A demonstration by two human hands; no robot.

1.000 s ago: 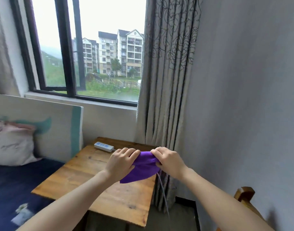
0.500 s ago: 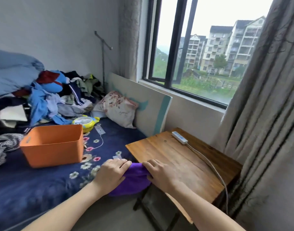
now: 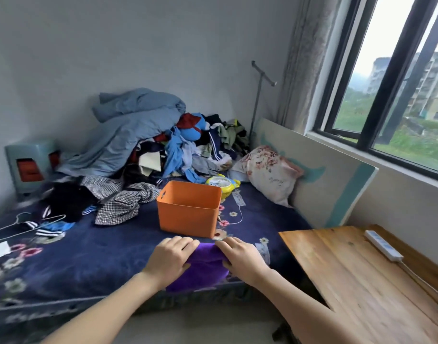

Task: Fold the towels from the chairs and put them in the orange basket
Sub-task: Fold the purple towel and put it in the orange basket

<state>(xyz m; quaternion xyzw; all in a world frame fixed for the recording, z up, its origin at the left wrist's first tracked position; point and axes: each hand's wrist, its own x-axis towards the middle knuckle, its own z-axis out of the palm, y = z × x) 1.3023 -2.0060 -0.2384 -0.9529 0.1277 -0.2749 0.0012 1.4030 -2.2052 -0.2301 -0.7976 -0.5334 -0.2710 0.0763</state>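
**A:** Start with the big things. What fills the room?

**B:** The bed (image 3: 101, 256), with its dark floral cover, takes up the left and middle. A heap of clothes (image 3: 163, 145) is piled at its far side. A wooden table (image 3: 349, 269) stands on the near right.

**A:** And the task's own things?

**B:** The orange basket (image 3: 188, 214) stands upright on the bed, around the middle. Nothing shows above its rim, though its floor is hidden. The purple towel (image 3: 203, 269) is just near of the basket, at the bed's near edge, folded into a small bundle.

**A:** How is it held?

**B:** The left hand (image 3: 170, 259) grips its left side and the right hand (image 3: 242, 256) its right. On each hand the fingers curl over the far edge and the thumb presses from the near side. It is not clear whether the towel rests on the cover or hangs just above it.

**A:** So which step is this?

**B:** The folding looks about finished, so this is probably the carry to the basket. The next move calls for lifting the bundle over the near rim and lowering it flat inside. Both pinches should hold until it is down, so the fold does not fall open.
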